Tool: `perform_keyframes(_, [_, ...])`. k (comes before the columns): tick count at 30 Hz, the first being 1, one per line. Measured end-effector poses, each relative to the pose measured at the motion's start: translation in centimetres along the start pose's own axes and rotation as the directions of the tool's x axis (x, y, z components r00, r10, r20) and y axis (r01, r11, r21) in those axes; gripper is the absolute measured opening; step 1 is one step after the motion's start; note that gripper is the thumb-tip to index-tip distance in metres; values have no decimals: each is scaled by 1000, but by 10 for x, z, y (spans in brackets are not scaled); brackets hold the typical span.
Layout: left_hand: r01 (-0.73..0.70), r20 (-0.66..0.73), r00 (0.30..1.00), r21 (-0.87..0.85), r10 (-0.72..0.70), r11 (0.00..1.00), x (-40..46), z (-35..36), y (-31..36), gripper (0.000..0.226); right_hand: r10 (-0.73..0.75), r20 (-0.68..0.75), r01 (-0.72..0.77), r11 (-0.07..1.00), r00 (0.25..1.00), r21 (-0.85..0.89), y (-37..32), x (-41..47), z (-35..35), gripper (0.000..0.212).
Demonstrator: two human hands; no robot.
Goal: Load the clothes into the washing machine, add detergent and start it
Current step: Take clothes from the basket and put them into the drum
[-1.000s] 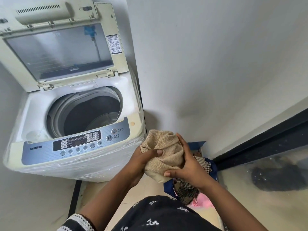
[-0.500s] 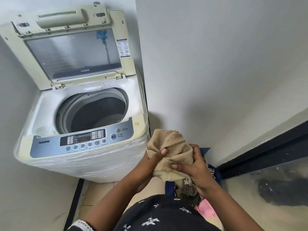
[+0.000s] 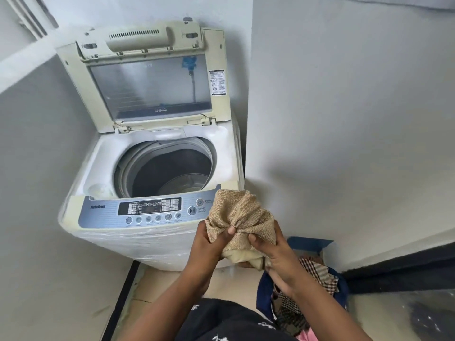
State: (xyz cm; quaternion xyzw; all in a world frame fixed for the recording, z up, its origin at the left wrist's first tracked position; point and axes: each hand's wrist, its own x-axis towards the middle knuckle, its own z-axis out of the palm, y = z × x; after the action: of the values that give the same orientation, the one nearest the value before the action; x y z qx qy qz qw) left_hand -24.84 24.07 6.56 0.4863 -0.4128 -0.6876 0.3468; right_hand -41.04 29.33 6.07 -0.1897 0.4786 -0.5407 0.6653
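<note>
A top-loading washing machine [image 3: 103, 153] stands in the corner with its lid [image 3: 152, 87] raised and its dark drum [image 3: 172, 173] showing. My left hand [image 3: 209, 244] and my right hand [image 3: 273, 257] both grip a bunched beige knitted cloth [image 3: 241, 215], held in front of the machine's right front corner, just over the power and start buttons. Below my right wrist sits a blue laundry basket [image 3: 307, 242] with checked and pink clothes [image 3: 317, 269] in it.
The control panel [image 3: 138, 210] runs along the machine's front edge. A white wall [image 3: 344, 119] rises right beside the machine. A dark threshold and glass pane [image 3: 406, 279] lie at the lower right. Beige floor tiles [image 3: 157, 286] show in front of the machine.
Both hands have lifted the beige cloth up and toward the machine's front corner. The view has shifted so the machine sits more to the middle.
</note>
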Motion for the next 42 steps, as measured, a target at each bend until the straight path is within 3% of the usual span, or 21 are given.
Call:
perform_keyframes(5, [-3,62,998,-32,5,999,20,-27,22,41,-111,-112,91,981,987,-172,0,38,28,54])
perform_keyframes(13, [-63,-77,995,37,66,997,87,-133,68,38,-66,23,69,915,998,-398,-1,135,108,49])
perform_keyframes(17, [-25,-119,993,14,27,1000,129,-179,80,31,-66,28,72,889,997,-452,-6,190,145,45])
perform_keyframes(20, [25,-110,994,-26,-28,999,161,-209,78,39,-65,18,65,862,998,-502,-6,227,162,50])
perform_keyframes(26, [138,-151,978,-49,-144,989,208,-250,60,42,11,-122,-77,829,992,-555,21,289,179,52])
perform_keyframes(30, [235,-144,959,-67,-243,970,223,-262,53,41,152,-214,-237,855,965,-460,42,308,180,46])
perform_keyframes(34, [351,-180,922,25,-342,936,235,-263,47,45,298,-306,-411,803,904,-432,46,317,180,49])
perform_keyframes(38, [396,-214,910,190,-356,898,236,-259,47,62,385,-355,-514,742,852,-430,44,320,180,50])
perform_keyframes(42, [333,-215,932,181,-293,925,232,-257,47,53,324,-384,-478,763,865,-435,42,316,181,52])
